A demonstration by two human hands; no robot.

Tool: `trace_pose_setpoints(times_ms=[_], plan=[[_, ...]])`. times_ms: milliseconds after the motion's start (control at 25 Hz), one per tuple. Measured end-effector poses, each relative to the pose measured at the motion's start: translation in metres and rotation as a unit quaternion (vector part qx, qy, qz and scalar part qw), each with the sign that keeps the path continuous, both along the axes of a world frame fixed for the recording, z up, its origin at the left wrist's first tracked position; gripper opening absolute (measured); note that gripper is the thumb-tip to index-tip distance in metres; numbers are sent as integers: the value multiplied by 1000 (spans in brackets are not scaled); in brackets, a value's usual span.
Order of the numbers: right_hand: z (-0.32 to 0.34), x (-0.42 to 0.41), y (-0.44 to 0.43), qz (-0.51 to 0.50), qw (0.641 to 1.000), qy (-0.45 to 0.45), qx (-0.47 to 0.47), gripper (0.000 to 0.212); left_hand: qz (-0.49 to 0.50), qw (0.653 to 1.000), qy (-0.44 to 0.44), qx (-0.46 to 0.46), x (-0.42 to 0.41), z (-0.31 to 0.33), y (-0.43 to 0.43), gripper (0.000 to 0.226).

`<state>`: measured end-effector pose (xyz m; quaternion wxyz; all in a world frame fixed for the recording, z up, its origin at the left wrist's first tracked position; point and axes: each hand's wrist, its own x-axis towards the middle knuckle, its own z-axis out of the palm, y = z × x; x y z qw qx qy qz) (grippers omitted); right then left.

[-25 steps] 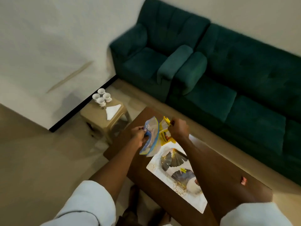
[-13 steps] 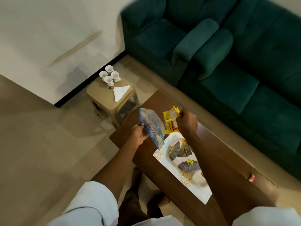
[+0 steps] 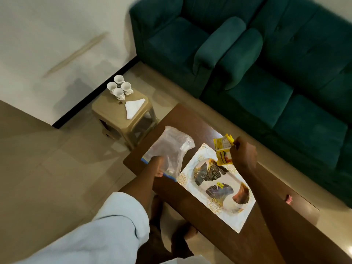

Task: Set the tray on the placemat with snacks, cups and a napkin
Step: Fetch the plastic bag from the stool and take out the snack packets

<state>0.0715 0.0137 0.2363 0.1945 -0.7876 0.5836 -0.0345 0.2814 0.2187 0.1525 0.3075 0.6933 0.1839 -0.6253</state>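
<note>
Bag down, snacks out, tray load is next.
L hand (image 3: 158, 166) just laid the zip bag (image 3: 169, 149) flat at the tray's (image 3: 211, 181) 9 o'clock, still pinching its edge. R hand (image 3: 243, 155) clamps the snack pkts (image 3: 223, 149) over the tray's 12 o'clock end. Tray's on the placemat (image 3: 238, 220); cups (image 3: 119, 87) and napkin (image 3: 134, 107) wait at 10 o'clock.

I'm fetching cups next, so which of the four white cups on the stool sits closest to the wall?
The rearmost cup, at the cluster's far tip; the other three stand nearer the napkin.
</note>
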Motion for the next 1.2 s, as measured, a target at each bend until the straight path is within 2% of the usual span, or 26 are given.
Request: trace_pose_setpoints(times_ms=[80, 200, 280, 400, 600, 680, 800, 840, 1000, 1120, 1200], plan=[[2, -4, 5, -10, 1000, 5, 6, 12, -21, 995, 10, -95, -25, 20, -35, 52], [6, -6, 18, -25, 1000, 9, 1, 11, -97, 964, 56, -241, -83, 60, -93, 48], [8, -13, 27, -62, 998, 4, -4, 9, -155, 949, 70, -267, -120, 80, -115, 55], [1, -37, 38, -125, 992, 2, 19, 11, -205, 941, 102, -251, -158, 78, -125, 72], [-12, -72, 49, -169, 983, -56, 41, 19, -214, 943, 153, -203, -175, 73, -145, 71], [-12, -72, 56, -174, 980, -85, 39, 19, -262, 941, 104, -187, -188, 82, -164, 66], [-15, -74, 56, -180, 977, -104, 43, 17, -290, 944, 43, -154, -205, 84, -194, 29], [-16, -76, 52, -171, 979, -105, 49, 17, -303, 942, 29, -144, -207, 81, -198, 25], [-24, -106, 27, -82, 981, -165, 66, 18, -328, 935, 0, -134, -200, 62, -204, 31], [-52, -137, -2, -161, 965, -202, 45, 19, -338, 931, -34, -135, -182, 26, -207, 45], [-83, -148, -20, -213, 945, -213, 124, 43, -359, 923, -61, -123, -170, 3, -206, 49]])
